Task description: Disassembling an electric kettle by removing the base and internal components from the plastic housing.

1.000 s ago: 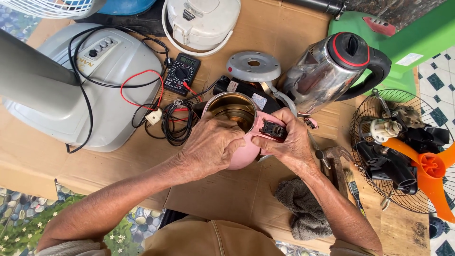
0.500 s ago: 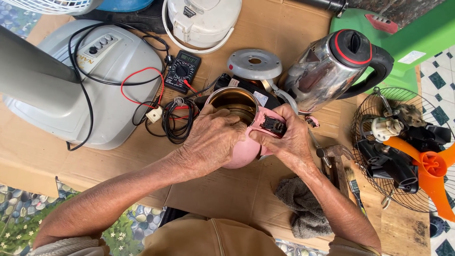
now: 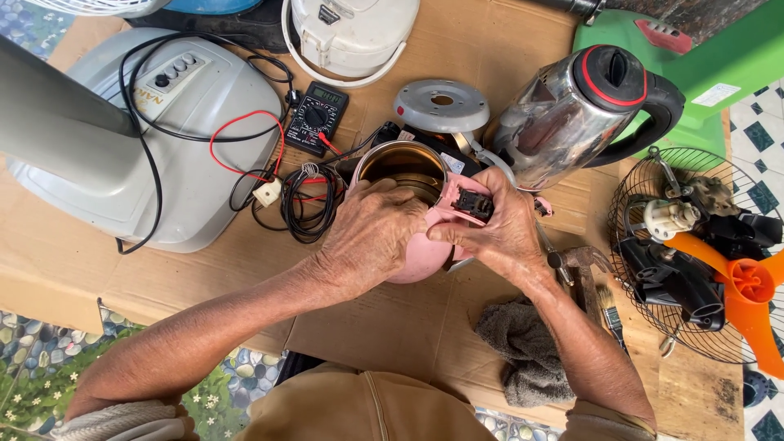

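- Near the middle of the frame a small pink electric kettle (image 3: 420,249) stands on the cardboard-covered table (image 3: 425,327), its open steel mouth facing up.
- The left hand (image 3: 371,237) grips the kettle's body from the left, fingers curled over the rim.
- The right hand (image 3: 498,237) clasps the pink handle side of the kettle, thumb and fingers pinching around a small black switch block (image 3: 474,204) set in the handle's top.
- Just above the kettle lies a grey round kettle base (image 3: 442,104).
- To the upper right, a larger stainless-steel kettle (image 3: 572,114) with a black handle and red-ringed lid leans on its side, close to the right hand.
- A black digital multimeter (image 3: 317,118) lies left of the grey base, its red and black leads (image 3: 269,163) looping down to a bundle of coiled wire just beside the left hand.
- The left of the frame is filled by a grey fan base (image 3: 147,147) with a row of buttons.
- At the top centre sits a white rice cooker (image 3: 351,37).
- At the right edge a wire fan guard (image 3: 653,278) holds a fan motor and an orange fan blade (image 3: 735,286).
- Below the right wrist lies a grey rag (image 3: 523,351); beside it are a hammer (image 3: 581,269) and a small paintbrush (image 3: 611,314).
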